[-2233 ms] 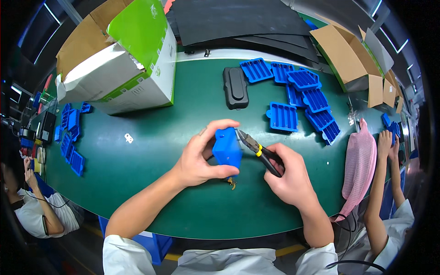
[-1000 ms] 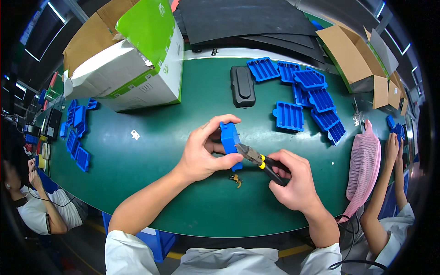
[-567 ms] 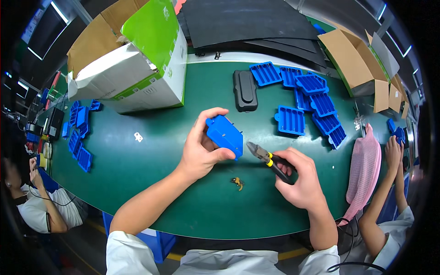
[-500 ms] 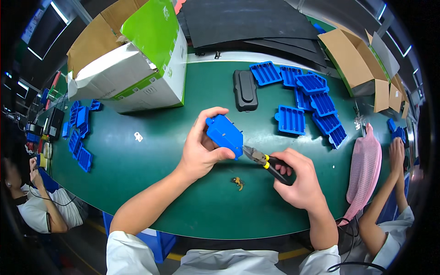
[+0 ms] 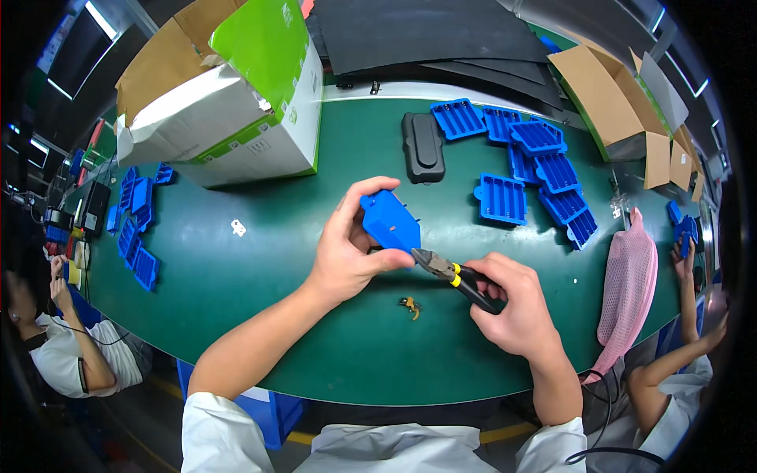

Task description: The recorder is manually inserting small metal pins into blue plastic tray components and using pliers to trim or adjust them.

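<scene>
My left hand is closed round a blue plastic case, its flat back turned up and small pins sticking out along one edge. In my right hand are black-handled pliers with yellow bands; they look like cutting pliers. Their jaw tips touch the case's near right corner, close to my left thumb. Whether the jaws grip anything there I cannot tell. Below, on the green table, lies a small heap of brass-coloured metal pieces.
Several blue slotted trays lie at the right, more at the left. A black case stands beyond my hands. Open cartons flank black sheets. A pink mesh bag lies right. Co-workers sit at both sides.
The blue case has tilted slightly in my left hand, and the plier tips have shifted a little left against its corner. At the right, the co-worker's hands have moved apart.
</scene>
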`<action>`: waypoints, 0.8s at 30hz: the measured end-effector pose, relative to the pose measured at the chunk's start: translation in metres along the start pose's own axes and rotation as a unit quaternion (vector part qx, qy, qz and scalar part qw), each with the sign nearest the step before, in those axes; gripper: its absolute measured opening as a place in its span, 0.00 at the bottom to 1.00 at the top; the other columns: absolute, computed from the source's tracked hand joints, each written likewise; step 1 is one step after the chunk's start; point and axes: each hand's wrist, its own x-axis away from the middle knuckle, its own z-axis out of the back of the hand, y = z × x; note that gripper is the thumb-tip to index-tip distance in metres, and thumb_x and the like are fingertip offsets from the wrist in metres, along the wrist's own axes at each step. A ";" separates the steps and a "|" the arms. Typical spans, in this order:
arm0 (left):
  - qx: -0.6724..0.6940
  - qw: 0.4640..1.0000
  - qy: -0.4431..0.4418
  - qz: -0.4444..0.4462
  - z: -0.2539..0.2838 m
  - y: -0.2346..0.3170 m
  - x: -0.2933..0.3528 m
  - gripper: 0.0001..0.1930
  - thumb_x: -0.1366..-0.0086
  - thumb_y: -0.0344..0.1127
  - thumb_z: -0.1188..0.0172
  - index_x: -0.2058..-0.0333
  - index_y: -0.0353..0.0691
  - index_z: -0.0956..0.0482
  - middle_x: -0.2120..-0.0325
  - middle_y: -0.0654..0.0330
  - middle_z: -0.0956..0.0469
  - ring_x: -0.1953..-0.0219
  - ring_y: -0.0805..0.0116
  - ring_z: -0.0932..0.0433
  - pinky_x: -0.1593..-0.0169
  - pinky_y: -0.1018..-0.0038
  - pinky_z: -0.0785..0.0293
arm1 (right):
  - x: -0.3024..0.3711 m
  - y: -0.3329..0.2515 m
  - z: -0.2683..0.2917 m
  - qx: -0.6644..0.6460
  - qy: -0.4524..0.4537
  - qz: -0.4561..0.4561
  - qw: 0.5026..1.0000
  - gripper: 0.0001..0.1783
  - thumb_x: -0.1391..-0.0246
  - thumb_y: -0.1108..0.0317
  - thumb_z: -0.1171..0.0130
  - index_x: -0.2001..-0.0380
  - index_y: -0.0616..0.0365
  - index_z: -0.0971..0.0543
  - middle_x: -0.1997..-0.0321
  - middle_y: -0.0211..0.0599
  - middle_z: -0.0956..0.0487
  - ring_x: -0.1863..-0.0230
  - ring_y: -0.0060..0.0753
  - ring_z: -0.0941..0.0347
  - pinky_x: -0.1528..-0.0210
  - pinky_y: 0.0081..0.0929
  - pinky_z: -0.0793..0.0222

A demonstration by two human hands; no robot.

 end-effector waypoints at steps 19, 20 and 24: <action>0.025 0.999 0.002 0.028 0.017 0.004 -0.004 0.41 0.52 0.29 0.30 0.39 0.36 0.41 0.52 0.50 0.28 0.49 0.59 0.27 0.43 0.62 0.30 | 0.002 -0.002 0.020 0.040 0.038 0.015 0.998 0.20 0.64 0.78 0.39 0.61 0.65 0.25 0.71 0.41 0.28 0.71 0.38 0.29 0.66 0.28 0.30; 0.030 0.999 -0.016 0.028 0.021 -0.001 -0.006 0.40 0.51 0.27 0.29 0.40 0.37 0.40 0.51 0.51 0.28 0.48 0.61 0.27 0.44 0.63 0.30 | 0.008 0.001 0.025 0.056 0.070 0.007 0.996 0.20 0.64 0.77 0.38 0.61 0.65 0.25 0.71 0.41 0.29 0.71 0.38 0.29 0.66 0.28 0.30; -0.044 0.998 -0.053 0.002 -0.002 0.001 -0.007 0.38 0.53 0.26 0.28 0.43 0.40 0.37 0.49 0.53 0.28 0.46 0.60 0.27 0.43 0.63 0.30 | 0.065 0.032 0.045 0.240 0.095 -0.040 0.965 0.25 0.63 0.62 0.28 0.60 0.60 0.22 0.66 0.41 0.26 0.59 0.47 0.30 0.58 0.39 0.32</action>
